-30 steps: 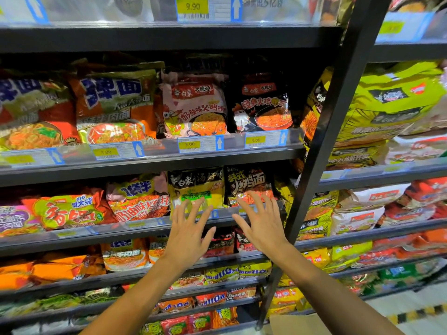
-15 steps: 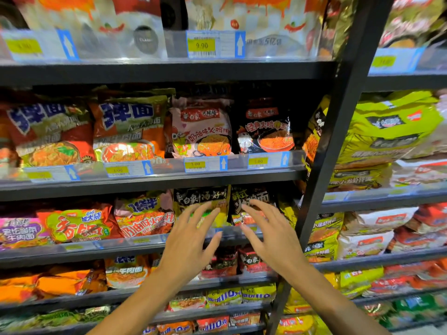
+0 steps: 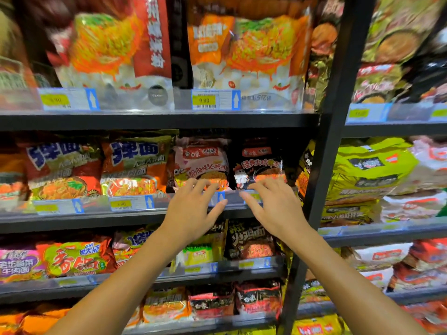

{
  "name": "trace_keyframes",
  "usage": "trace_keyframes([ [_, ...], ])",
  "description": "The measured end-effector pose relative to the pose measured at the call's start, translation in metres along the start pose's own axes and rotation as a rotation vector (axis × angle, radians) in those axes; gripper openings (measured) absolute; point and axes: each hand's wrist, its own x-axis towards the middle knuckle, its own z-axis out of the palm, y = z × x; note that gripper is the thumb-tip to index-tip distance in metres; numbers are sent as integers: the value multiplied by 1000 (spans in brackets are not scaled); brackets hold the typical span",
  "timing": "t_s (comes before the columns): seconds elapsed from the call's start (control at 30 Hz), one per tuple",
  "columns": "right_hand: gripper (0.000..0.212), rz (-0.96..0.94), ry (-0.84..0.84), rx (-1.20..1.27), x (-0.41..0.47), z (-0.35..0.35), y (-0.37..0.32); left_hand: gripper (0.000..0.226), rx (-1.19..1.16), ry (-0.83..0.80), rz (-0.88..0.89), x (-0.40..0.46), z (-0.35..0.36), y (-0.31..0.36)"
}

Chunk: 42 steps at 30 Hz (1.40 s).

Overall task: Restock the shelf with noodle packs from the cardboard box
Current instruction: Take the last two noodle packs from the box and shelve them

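Observation:
My left hand [image 3: 192,211] and my right hand [image 3: 274,209] are both raised in front of the shelf [image 3: 72,220], fingers spread, holding nothing. The left fingertips reach the clear price rail just below a pink noodle pack [image 3: 200,163]. The right fingertips are at the rail below a black noodle pack [image 3: 258,163]. Both packs stand upright on the shelf. Orange-red packs [image 3: 135,165] stand to their left. No cardboard box is in view.
A black upright post [image 3: 331,131] divides this bay from a right bay holding yellow-green multipacks [image 3: 367,170]. Large noodle bags [image 3: 246,52] fill the shelf above. Lower shelves carry more packs [image 3: 249,240]. Price tags [image 3: 215,100] line each rail.
Both hands have risen from the lower shelf rail to the rail of the shelf above. The view has tilted upward, so the top shelf's large bags show now.

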Motion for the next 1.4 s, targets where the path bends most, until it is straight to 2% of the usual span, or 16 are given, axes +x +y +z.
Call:
trace_keyframes([
  [0.1,70,2,-24,-28,3,4,-1,66,45,-33,20,5,6,-4],
  [0.27,69,3,-13,-96,11,12,5,80,105,-146,38,16,8,-10],
  [0.47,76,17,-107,-85,18,6,3,74,75,-147,49,16,5,-9],
  [0.63,67,35,-27,33,11,-9,-3,74,-13,-116,13,-3,-16,-24],
  [0.77,66,6,-21,108,5,-12,-21,63,9,-82,-5,-21,-34,-44],
  [0.93,51,-76,10,182,3,-15,-64,65,-8,-68,-73,-48,-51,-76],
  [1.03,55,-121,-12,208,6,-9,-101,66,-21,-47,-107,-69,-57,-111],
  [1.17,50,-160,-19,234,16,8,-162,69,-21,-26,-142,-100,-72,-169],
  [1.4,59,-184,-102,218,30,40,-272,57,-22,-48,-117,-138,-75,-262],
])
